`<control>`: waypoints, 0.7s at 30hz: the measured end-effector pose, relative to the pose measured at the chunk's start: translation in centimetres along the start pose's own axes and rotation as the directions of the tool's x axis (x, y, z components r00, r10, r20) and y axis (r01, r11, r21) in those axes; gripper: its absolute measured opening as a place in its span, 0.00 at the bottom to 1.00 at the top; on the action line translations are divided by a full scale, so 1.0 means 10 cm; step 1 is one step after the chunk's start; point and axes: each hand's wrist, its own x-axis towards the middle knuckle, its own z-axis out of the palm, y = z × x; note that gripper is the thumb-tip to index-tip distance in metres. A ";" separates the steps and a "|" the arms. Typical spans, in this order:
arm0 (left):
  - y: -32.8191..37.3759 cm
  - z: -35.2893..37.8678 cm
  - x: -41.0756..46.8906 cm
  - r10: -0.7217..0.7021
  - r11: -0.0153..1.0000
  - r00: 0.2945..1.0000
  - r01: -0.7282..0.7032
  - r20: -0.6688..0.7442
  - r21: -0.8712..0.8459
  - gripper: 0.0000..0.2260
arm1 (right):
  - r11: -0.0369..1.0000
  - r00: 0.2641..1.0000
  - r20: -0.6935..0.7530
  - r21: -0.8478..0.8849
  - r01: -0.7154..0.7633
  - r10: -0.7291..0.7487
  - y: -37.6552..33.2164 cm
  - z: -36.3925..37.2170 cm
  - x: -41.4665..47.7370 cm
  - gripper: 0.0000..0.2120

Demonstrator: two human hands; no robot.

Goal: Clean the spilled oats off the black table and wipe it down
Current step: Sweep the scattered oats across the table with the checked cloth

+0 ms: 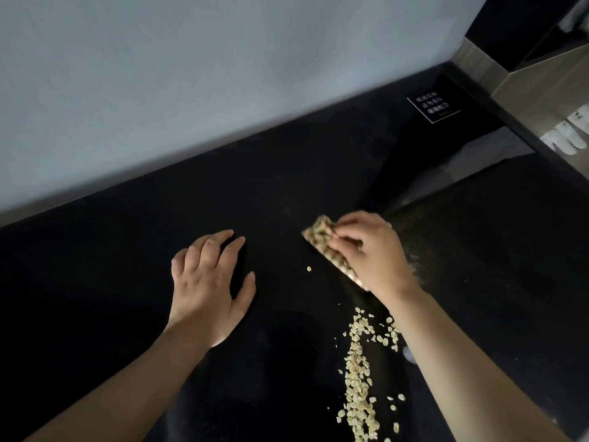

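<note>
Oats lie on the black table in two bodies, with stray flakes around them. The larger body is a loose trail towards the near right part of the surface. Its long axis runs from the near edge away towards the far edge, wide and scattered at its far end and denser nearer the person. The second body is a tight ridge further in, just beyond the trail's far end. It lies diagonally, one end pointing to the far edge and the other back towards the near right, and its left side forms a noticeably straight line. One lone flake sits just left of the ridge, apart from both bodies.

Two bare hands are over the surface. The left hand rests palm down near the middle, fingers straight and spread, thumb out to the side, grasping nothing. The right hand is on the ridge, its fingers bent down with the tips in the flakes. Whether they pinch anything beneath the flakes I cannot tell. The right forearm crosses above the far end of the trail.

One small dark sign with white characters lies in the far right corner. A pale wall runs along the far edge, and a steel fixture stands along the right edge, with blurred white items beside it.
</note>
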 end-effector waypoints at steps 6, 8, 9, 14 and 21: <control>0.01 0.00 0.00 -0.006 1.000 1.000 0.006 -0.002 0.011 0.27 | 0.998 0.989 0.146 0.058 -0.034 0.025 -0.07 -0.36 -0.75 0.04; 0.01 0.01 0.00 -0.009 1.000 1.000 0.009 0.000 0.015 0.27 | 0.995 0.992 0.118 0.091 -0.044 0.033 -0.10 -0.47 -0.67 0.04; 0.02 0.01 0.00 -0.011 1.000 1.000 0.011 0.001 0.019 0.27 | 0.994 0.996 0.081 0.101 -0.034 0.026 -0.12 -0.51 -0.57 0.03; 0.01 0.01 -0.01 -0.011 1.000 1.000 0.011 -0.003 0.020 0.27 | 0.994 0.998 -0.062 0.105 -0.028 0.034 -0.09 -0.40 0.14 0.02; 0.00 0.01 -0.01 -0.012 1.000 1.000 0.012 -0.002 0.023 0.27 | 0.993 0.999 0.018 0.109 0.042 -0.044 -0.29 0.29 0.13 0.05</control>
